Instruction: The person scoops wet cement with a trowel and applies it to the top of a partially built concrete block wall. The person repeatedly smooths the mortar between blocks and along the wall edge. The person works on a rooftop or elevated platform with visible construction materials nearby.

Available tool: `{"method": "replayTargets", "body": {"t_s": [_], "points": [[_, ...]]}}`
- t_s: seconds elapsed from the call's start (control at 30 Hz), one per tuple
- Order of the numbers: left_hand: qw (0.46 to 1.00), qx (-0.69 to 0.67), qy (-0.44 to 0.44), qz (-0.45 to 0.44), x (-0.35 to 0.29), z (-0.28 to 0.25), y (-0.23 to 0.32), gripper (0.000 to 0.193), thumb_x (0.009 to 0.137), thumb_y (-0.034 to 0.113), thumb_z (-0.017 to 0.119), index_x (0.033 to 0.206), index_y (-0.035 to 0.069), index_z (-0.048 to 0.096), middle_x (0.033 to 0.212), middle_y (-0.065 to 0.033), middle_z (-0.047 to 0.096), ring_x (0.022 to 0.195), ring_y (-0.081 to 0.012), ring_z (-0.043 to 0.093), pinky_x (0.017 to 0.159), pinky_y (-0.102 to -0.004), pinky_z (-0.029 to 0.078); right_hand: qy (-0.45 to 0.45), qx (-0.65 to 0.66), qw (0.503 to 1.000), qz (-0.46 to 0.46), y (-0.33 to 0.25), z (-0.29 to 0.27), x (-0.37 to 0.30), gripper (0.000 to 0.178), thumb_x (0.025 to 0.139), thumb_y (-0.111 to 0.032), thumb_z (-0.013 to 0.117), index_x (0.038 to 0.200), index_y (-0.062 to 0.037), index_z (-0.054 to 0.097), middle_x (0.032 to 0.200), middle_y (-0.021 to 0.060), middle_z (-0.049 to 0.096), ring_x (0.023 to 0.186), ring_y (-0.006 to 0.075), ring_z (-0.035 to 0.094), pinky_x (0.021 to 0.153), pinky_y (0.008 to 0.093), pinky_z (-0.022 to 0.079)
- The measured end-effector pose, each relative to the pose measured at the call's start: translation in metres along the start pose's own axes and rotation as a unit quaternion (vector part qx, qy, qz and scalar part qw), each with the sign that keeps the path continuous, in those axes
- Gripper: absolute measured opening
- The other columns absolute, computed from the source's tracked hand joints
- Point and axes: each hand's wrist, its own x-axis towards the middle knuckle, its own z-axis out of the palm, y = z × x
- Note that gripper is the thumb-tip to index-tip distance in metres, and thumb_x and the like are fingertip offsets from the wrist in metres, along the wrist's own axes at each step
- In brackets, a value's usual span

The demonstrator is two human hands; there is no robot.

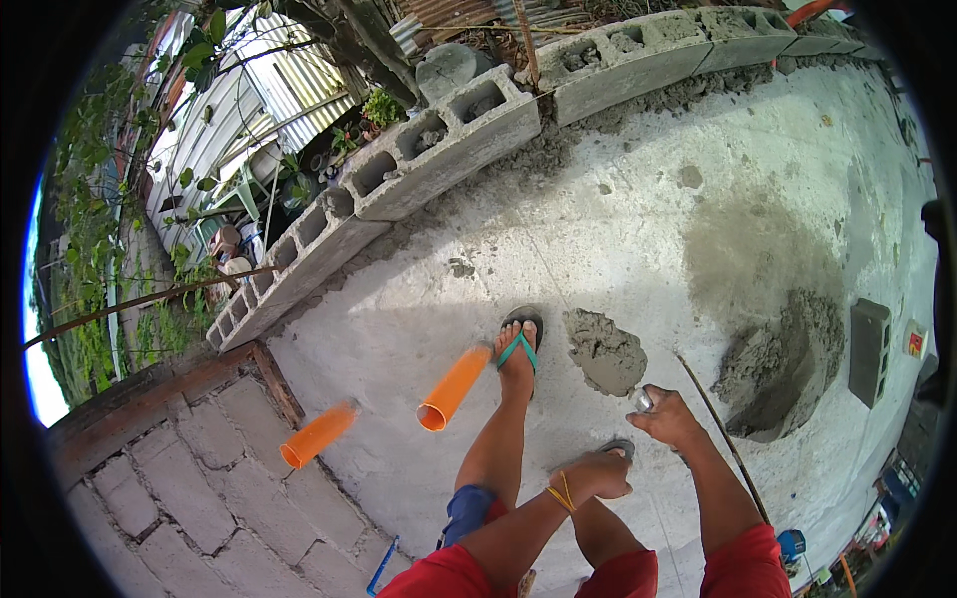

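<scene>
Right hand (672, 421): curled round silvery piece (643, 402), just beside grey mortar lump (606, 351). Left hand (602, 475): loosely curled, seen from back, can't tell if holding anything.

Pale concrete floor (598, 234) is lying open at upper centre; a thin dark rod (716, 414) is slanting beside my right hand (668, 419), two orange plastic pipes (452, 392) are jutting at lower left, and hollow grey blocks (633, 78) are bordering the top.
</scene>
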Motion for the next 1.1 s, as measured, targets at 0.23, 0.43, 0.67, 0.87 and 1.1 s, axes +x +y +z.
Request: {"method": "replayTargets", "body": {"t_s": [0.23, 0.43, 0.67, 0.87, 1.1], "points": [[0.993, -0.112, 0.028, -0.011, -0.019, -0.086, -0.016, 0.060, 0.095, 0.041, 0.067, 0.143, 0.009, 0.054, 0.143, -0.0192, 0.059, 0.127, -0.0402, 0.061, 0.104, -0.0500, 0.050, 0.006, -0.283, 0.951, -0.126, -0.233, -0.136, 0.128, 0.073, 0.087, -0.054, 0.077, 0.125, 0.0065, 0.065, 0.104, 0.0312, 0.073, 0.101, 0.0450, 0.072, 0.090, 0.0476, 0.057], [0.980, -0.179, 0.084, 0.014, -0.032, -0.131, -0.032, 0.061, 0.097, 0.041, 0.066, 0.147, 0.010, 0.050, 0.142, -0.0191, 0.060, 0.130, -0.0410, 0.059, 0.105, -0.0506, 0.049, 0.059, -0.416, 0.883, -0.211, -0.406, -0.193, 0.176, 0.057, 0.083, -0.044, 0.076, 0.122, -0.0025, 0.072, 0.105, 0.0251, 0.075, 0.101, 0.0448, 0.071, 0.093, 0.0467, 0.056], [0.973, -0.201, 0.117, 0.008, -0.041, -0.160, -0.044, 0.062, 0.097, 0.041, 0.066, 0.148, 0.010, 0.049, 0.143, -0.0192, 0.059, 0.131, -0.0397, 0.059, 0.105, -0.0512, 0.049, 0.211, -0.561, 0.760, -0.252, -0.445, -0.195, 0.242, 0.048, 0.085, -0.030, 0.075, 0.129, -0.0106, 0.071, 0.116, 0.0192, 0.075, 0.107, 0.0361, 0.072, 0.097, 0.0447, 0.055], [0.960, -0.229, 0.161, -0.001, -0.050, -0.168, -0.050, 0.062, 0.097, 0.040, 0.067, 0.147, 0.008, 0.050, 0.143, -0.0204, 0.059, 0.131, -0.0397, 0.058, 0.106, -0.0516, 0.049, 0.304, -0.549, 0.749, -0.211, -0.404, -0.202, 0.208, 0.042, 0.097, -0.036, 0.068, 0.133, -0.0136, 0.068, 0.130, 0.0131, 0.071, 0.116, 0.0347, 0.069, 0.101, 0.0473, 0.053], [0.962, -0.223, 0.158, -0.002, -0.042, -0.164, -0.040, 0.062, 0.098, 0.040, 0.066, 0.147, 0.006, 0.050, 0.143, -0.0207, 0.059, 0.131, -0.0406, 0.058, 0.105, -0.0519, 0.049, 0.238, -0.340, 0.904, -0.101, -0.383, -0.157, 0.183, 0.069, 0.100, -0.058, 0.059, 0.143, -0.0045, 0.062, 0.131, 0.0246, 0.069, 0.119, 0.0424, 0.067, 0.102, 0.0489, 0.053]]}}
